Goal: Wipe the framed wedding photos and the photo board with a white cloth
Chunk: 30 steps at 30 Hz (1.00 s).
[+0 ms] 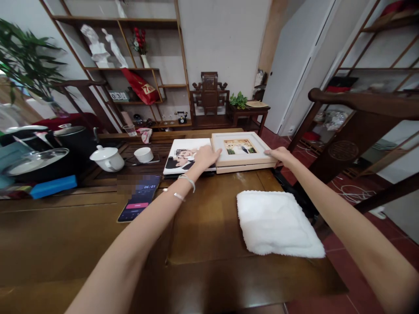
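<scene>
A pale wooden picture frame, with a small photo inside a white mat, lies on top of another light frame at the table's far edge. My left hand is at its left side, thumb over the border; its other fingers are mostly hidden. At the right side, my right hand pinches the border, thumb on top and fingers below. Left of the frames is a white photo board or album with a couple's picture, partly covered by my left hand. Nearer to me lies a folded white fluffy cloth.
On the brown table, a phone with a timer lies left of my left forearm. Beyond it stand a white lidded cup, a small white bowl and dark pots. A dark wooden chair stands at right.
</scene>
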Available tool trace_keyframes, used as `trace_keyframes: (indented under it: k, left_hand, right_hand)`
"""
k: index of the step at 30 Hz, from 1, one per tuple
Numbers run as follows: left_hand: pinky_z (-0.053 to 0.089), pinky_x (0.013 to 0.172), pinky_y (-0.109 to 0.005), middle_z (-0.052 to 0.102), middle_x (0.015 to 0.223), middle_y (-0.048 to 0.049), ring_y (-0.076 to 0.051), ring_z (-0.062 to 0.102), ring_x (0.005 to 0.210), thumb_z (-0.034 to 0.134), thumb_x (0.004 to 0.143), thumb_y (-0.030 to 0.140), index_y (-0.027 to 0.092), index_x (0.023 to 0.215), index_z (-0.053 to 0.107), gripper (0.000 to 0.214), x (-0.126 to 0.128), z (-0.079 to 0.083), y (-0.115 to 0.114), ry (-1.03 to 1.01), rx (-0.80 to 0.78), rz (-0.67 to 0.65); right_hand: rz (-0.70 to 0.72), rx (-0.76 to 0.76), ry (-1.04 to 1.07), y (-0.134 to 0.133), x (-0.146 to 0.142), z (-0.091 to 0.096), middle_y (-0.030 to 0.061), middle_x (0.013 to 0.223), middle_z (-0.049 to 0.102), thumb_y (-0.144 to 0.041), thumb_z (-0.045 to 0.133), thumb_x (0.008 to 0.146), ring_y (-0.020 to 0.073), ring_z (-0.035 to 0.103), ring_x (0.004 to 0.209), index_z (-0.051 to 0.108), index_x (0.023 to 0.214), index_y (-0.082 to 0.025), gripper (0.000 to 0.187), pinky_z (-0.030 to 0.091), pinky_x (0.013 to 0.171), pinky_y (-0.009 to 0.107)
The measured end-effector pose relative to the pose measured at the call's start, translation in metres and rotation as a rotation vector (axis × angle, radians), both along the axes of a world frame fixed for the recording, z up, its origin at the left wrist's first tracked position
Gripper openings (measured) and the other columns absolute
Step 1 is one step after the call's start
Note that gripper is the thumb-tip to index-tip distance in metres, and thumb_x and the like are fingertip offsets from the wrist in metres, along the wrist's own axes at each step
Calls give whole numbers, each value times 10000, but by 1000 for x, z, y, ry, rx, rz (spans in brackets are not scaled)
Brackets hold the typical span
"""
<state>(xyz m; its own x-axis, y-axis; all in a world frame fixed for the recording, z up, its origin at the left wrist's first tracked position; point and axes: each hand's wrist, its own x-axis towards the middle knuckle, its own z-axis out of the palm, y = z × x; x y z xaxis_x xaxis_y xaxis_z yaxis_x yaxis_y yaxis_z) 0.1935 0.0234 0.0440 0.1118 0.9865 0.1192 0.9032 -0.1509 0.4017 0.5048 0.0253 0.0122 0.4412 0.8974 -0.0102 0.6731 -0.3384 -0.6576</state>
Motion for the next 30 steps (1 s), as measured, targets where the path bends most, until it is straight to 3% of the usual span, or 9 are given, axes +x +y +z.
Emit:
trace_keyframes:
  k: [4, 11, 14, 18, 20, 21, 25, 28, 30]
  left_hand:
    - [489, 830, -377, 681, 1087, -263, -359, 640, 1068, 594, 778, 511, 61, 1083, 660, 548, 17, -4, 25, 91, -64, 42]
    - [468, 905, -400, 655, 1128, -277, -363, 614, 1106, 579, 806, 389, 36, 1067, 678, 450, 21, -6, 34, 192, -30, -31]
    - [469, 901, -423, 661, 1097, -274, -368, 617, 1082, 551, 825, 366, 25, 1049, 678, 427, 22, 9, 26, 184, 20, -48]
    - [461, 906, -440, 661, 1053, -261, -377, 604, 1071, 493, 860, 386, 7, 1021, 664, 446, 12, 43, 5, 121, 121, -47]
    - [449, 927, -433, 657, 1058, -244, -368, 588, 1088, 477, 872, 390, 13, 1023, 652, 442, 1, 57, -10, 82, 164, -37]
    - [454, 923, -421, 664, 1038, -228, -354, 594, 1072, 480, 870, 382, 18, 1013, 648, 426, -5, 62, -18, 44, 180, -34]
    - [537, 800, -352, 692, 1011, -139, -254, 657, 938, 487, 867, 310, 73, 1127, 600, 370, -33, 68, -60, -660, 5, -66]
    - [561, 794, -316, 692, 1052, -113, -226, 674, 923, 532, 836, 241, 98, 1237, 537, 425, -55, 66, -104, -1003, -35, 32]
    - [581, 736, -316, 711, 1004, -104, -233, 692, 873, 543, 822, 235, 99, 1220, 565, 421, -73, 62, -137, -1105, -75, 97]
  right_hand:
    - [-23, -76, -69, 12, -7, -5, 94, 1214, 569, -352, 574, 923, 225, 595, 1014, 548, 1215, -168, 346, 524, 839, 435]
    - [-6, -17, -204, 10, -17, 4, 106, 1211, 568, -349, 586, 916, 227, 596, 1015, 551, 1212, -152, 357, 523, 842, 427]
    - [-9, 44, -251, -2, -18, 22, 119, 1202, 575, -351, 590, 913, 232, 595, 1022, 564, 1192, -135, 354, 514, 857, 428]
    - [-30, 167, -303, -30, -21, 60, 228, 1095, 629, -322, 522, 921, 329, 567, 1095, 650, 1002, -42, 319, 441, 924, 407]
    - [-44, 229, -314, -47, -25, 80, 212, 1048, 651, -342, 483, 917, 335, 576, 1071, 659, 959, -63, 332, 447, 890, 392]
    - [-51, 269, -303, -56, -28, 88, 184, 1014, 663, -365, 478, 909, 323, 593, 1027, 659, 943, -87, 333, 462, 855, 384]
    - [5, 457, -163, -94, -50, 107, 86, 832, 669, -443, 509, 860, 272, 623, 834, 646, 832, -170, 306, 489, 720, 357]
    - [189, 486, -70, -128, -71, 106, 61, 835, 670, -495, 478, 878, 268, 628, 844, 645, 857, -205, 335, 499, 739, 368]
    - [384, 445, -12, -154, -80, 98, 63, 958, 684, -543, 395, 918, 277, 630, 940, 651, 970, -224, 412, 503, 831, 400]
